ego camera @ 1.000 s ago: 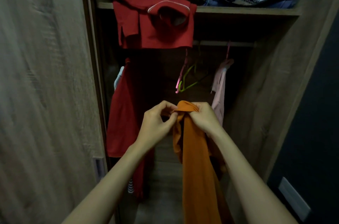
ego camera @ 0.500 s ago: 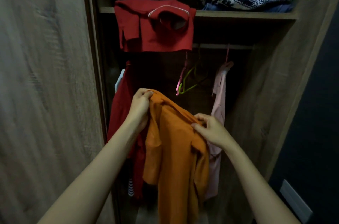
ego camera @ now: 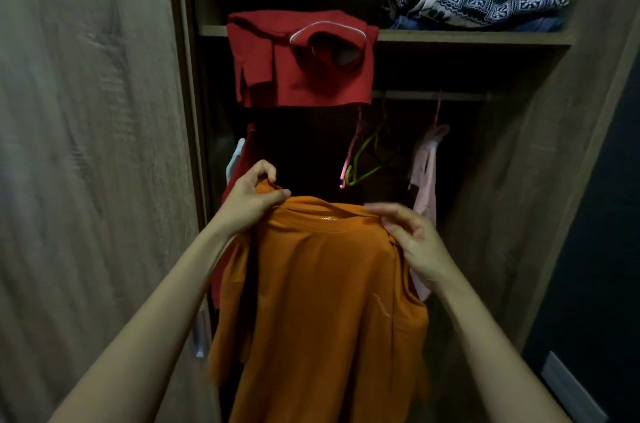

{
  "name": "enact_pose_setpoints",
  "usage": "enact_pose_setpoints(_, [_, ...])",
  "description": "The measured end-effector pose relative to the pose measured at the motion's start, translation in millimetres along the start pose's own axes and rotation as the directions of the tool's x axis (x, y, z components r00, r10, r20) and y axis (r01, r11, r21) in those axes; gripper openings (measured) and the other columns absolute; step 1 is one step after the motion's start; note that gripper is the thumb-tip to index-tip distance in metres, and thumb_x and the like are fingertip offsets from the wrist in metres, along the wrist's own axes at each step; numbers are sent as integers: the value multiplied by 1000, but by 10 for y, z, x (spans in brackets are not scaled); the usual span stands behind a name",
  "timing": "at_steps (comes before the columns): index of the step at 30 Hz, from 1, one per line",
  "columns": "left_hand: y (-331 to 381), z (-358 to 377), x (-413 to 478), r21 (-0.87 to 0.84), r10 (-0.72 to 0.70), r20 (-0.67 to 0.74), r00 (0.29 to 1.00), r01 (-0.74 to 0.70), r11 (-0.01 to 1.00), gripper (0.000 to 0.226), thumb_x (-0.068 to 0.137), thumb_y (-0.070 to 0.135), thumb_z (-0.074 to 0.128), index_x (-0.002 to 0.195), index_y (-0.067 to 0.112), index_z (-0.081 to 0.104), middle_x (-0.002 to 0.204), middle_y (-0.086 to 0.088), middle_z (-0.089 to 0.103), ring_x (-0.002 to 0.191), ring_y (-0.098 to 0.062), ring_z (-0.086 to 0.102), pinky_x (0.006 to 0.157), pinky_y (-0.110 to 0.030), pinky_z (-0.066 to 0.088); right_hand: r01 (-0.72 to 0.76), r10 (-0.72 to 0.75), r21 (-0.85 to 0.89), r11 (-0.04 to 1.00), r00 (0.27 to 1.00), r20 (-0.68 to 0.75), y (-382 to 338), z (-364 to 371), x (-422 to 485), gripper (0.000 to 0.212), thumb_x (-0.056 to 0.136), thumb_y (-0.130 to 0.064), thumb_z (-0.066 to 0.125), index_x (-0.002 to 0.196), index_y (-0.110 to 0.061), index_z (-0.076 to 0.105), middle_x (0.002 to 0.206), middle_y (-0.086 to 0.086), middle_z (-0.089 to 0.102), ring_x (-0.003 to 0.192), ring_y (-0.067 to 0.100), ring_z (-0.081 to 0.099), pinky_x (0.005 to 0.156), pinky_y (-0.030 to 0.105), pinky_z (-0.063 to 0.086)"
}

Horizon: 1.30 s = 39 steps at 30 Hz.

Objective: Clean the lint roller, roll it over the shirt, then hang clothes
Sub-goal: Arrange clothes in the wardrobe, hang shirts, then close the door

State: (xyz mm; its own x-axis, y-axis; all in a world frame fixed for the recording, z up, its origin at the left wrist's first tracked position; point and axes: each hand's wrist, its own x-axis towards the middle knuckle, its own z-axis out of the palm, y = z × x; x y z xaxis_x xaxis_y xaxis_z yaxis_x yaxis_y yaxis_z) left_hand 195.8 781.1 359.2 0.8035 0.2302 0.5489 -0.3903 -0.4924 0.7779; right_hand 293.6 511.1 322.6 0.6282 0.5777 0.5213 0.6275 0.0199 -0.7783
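Shirt (ego camera: 322, 301): orange, held up spread by both shoulders, hanging free before the open wardrobe (ego camera: 519, 180), below the rod (ego camera: 450, 96); no hanger inside yet.
Left hand (ego camera: 247, 206): thumb and fingers (ego camera: 266, 171) closed in a small pinch on the left shoulder edge.
Right hand (ego camera: 415, 244): curled over the right shoulder seam, gripping cloth; fingertips blurred, so depth of hold hard to judge.
Step, as judged: hanging stage, hanger next.
Risk, letting go: likely to sag to one side once released at either shoulder for a hanger reach, closing the neck and making threading awkward.
Risk, slip: thin pinch at the left; could pull free under a tug and drop to the wardrobe floor, picking up lint.
Hangers (ego camera: 360, 163): pink and green, empty, bunched on the rod just behind the collar; apt to tangle and lift off together.
Red top (ego camera: 301, 62): draped over the shelf (ego camera: 467, 38) edge, covering the rod's left part; could snag on a raised hook and slide down.
Pink garment (ego camera: 427, 176): hung just beside the right hand; easily knocked askew.
Red garment (ego camera: 239, 176): hanging behind the left hand; possible fibre transfer on contact.
Light: dim; hook and rod hard to line up.
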Motion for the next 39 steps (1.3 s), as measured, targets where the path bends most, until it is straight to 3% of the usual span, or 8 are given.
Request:
enact_pose_setpoints(5, [21, -14, -17, -63, 76, 196, 978, -65, 996, 22, 88, 7, 64, 73, 20, 54, 72, 7, 56, 69, -8, 56, 67, -17, 47, -121, 116, -83, 989, 991, -61, 49, 34, 47, 40, 101, -15, 35, 106, -36, 69, 123, -18, 54, 112, 1, 48, 89, 14, 37])
enact_pose_setpoints(10, [66, 28, -57, 489, 107, 218, 970, -204, 848, 40, 90, 1, 55, 104, 36, 68, 103, 9, 57, 94, -6, 57, 77, -18, 49, -177, 157, -128, 976, 976, -152, 101, 41, 75, 37, 102, -17, 35, 123, -33, 61, 133, -10, 51, 122, 8, 44, 100, 21, 35])
enact_pose_setpoints(17, [-68, 164, -52, 821, 100, 210, 973, -231, 523, 99, 85, 0, 58, 147, 50, 0, 103, 3, 32, 73, -9, 42, 61, -19, 40, -194, 133, -165, 967, 937, -322, 109, 46, 67, 31, 98, -19, 44, 121, -25, 63, 120, -6, 59, 83, -5, 60, 65, 6, 47])
enact_pose_setpoints(20, [-63, 140, -97, 596, 193, 410, 891, -422, 683, 87, 82, -6, 53, 139, 57, 32, 118, 8, 41, 104, -8, 44, 93, -22, 39, -193, 135, -109, 975, 906, -401, 134, 27, 37, 27, 95, -20, 52, 118, -19, 66, 112, 1, 66, 64, -6, 61, 53, 6, 47])
enact_pose_setpoints(24, [-92, 128, -164, 498, 202, 322, 925, -347, 795, 73, 76, -17, 47, 105, 46, 68, 127, 15, 52, 116, -9, 46, 100, -25, 38, -194, 131, -120, 974, 906, -403, 115, 17, 24, 23, 94, -23, 55, 113, -25, 67, 118, -3, 65, 105, 8, 61, 88, 19, 50])
enact_pose_setpoints(28, [-106, 224, -198, 579, 190, 62, 980, -190, 793, 61, 79, -17, 49, 123, 22, 62, 122, 1, 60, 108, -15, 49, 96, -39, 46, -125, -5, -302, 945, 918, -397, 33, 50, 29, 24, 93, -20, 57, 114, -23, 68, 114, -7, 67, 98, -4, 57, 85, 1, 42])
enact_pose_setpoints(33, [-60, 348, -233, 518, 61, 126, 990, -118, 847, 84, 81, -15, 48, 147, 32, 24, 128, -2, 41, 117, -20, 46, 89, -15, 42, -153, -74, -439, 886, 886, -458, -45, 80, 35, 27, 91, -27, 59, 117, -30, 66, 111, -6, 70, 98, 9, 65, 98, 39, 49])
enact_pose_setpoints(39, [115, 316, -285, 49, -86, 220, 972, 77, 996, 93, 85, -21, 46, 148, 32, 4, 150, 19, 7, 107, 35, 33, 81, -3, 43, -135, 108, -466, 875, 991, -84, -26, 45, 27, 65, 94, -19, 52, 141, -52, 23, 122, -11, 50, 89, 8, 62, 79, 32, 57])
